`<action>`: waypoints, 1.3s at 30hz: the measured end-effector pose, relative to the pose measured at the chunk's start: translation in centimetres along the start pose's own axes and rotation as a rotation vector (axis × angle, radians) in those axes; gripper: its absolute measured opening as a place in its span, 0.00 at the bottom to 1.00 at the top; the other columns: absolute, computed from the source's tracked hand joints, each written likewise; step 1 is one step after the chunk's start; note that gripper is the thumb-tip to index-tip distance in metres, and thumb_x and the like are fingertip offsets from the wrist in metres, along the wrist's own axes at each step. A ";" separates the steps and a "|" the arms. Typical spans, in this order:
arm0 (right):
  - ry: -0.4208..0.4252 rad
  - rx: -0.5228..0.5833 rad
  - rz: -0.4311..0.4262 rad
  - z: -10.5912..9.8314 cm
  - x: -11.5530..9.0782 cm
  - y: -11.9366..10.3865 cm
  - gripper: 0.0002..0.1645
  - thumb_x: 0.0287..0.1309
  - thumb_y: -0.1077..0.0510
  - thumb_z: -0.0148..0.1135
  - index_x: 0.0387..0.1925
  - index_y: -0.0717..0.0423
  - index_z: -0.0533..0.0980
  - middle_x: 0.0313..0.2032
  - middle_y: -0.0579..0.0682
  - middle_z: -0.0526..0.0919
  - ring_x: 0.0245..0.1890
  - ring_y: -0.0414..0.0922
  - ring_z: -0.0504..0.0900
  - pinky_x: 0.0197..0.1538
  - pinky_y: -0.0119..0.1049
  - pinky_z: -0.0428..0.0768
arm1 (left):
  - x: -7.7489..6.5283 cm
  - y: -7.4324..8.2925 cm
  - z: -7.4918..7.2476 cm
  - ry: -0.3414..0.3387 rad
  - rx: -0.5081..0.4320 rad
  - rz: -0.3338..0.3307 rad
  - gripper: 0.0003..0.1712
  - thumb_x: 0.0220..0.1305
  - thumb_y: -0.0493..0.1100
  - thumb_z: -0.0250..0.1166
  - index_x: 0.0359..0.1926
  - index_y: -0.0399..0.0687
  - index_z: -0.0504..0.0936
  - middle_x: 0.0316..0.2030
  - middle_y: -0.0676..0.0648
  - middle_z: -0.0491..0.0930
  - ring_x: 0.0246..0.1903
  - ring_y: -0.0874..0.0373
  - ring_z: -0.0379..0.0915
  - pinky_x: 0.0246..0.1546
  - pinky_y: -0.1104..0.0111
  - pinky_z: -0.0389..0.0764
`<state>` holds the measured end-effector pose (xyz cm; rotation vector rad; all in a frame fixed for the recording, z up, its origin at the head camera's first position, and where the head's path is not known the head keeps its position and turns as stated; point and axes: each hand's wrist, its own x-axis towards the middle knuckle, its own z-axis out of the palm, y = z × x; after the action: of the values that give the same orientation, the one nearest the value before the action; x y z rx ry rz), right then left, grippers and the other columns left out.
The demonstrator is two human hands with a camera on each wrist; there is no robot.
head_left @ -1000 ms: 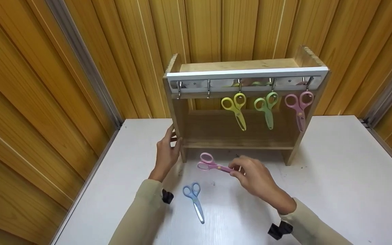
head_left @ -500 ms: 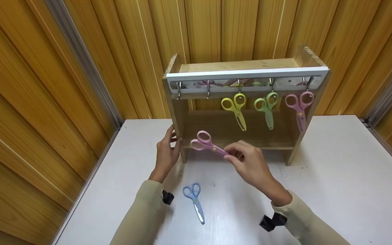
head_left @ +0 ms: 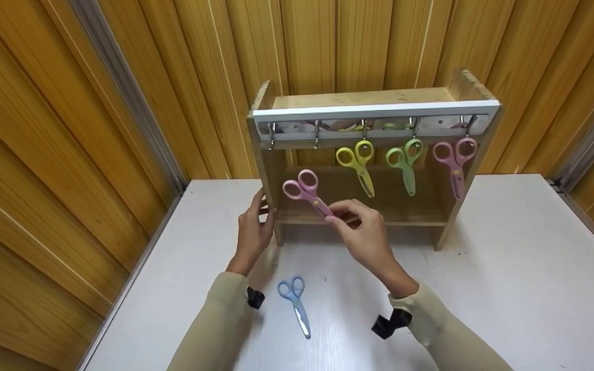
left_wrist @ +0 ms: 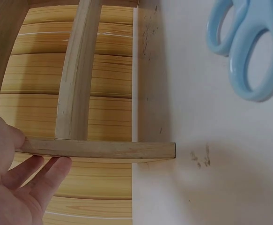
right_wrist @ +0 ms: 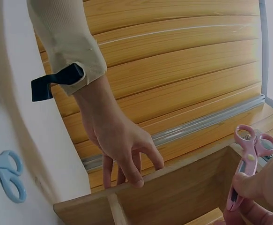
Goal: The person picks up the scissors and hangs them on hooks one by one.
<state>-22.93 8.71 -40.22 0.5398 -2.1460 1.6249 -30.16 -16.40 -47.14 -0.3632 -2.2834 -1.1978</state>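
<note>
My right hand [head_left: 364, 239] pinches a pair of pink scissors [head_left: 308, 196] by the blade end, handles up and tilted left, in front of the wooden rack [head_left: 364, 223]. In the right wrist view the thumb lies against the scissors' blades [right_wrist: 243, 171]. My left hand [head_left: 253, 234] holds the rack's left side panel [left_wrist: 99, 149], thumb on one face and fingers on the other. Below, a pair of blue scissors [head_left: 297, 305] lies on the white table. Yellow scissors [head_left: 357, 165], green scissors [head_left: 405, 165] and another pink pair [head_left: 455, 165] hang on the rack's hooks.
Two hooks at the rack's left, the outer hook [head_left: 271, 136] and the one beside it [head_left: 316, 135], carry nothing. A wood-plank wall [head_left: 359, 46] stands behind the rack, and another rises at the left. The white table [head_left: 524, 257] spreads around the rack.
My right hand has lifted the pink scissors from low over the table, up and left, turning their handles upward. The left hand and the blue scissors have stayed put.
</note>
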 end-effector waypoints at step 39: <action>0.243 0.193 0.016 4.1 3.0 1.3 0.07 0.59 0.61 0.75 0.40 0.57 0.87 0.33 0.51 0.86 0.31 0.49 0.81 0.34 0.32 0.81 | 0.0 -0.2 0.1 0.003 0.015 0.021 0.33 0.73 0.36 0.63 0.75 0.48 0.66 0.58 0.37 0.83 0.49 0.44 0.85 0.39 0.59 0.90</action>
<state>-26.49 4.92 -40.70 0.3595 -1.8364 1.8159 -30.28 -16.42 -47.40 -0.3781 -2.2793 -1.1695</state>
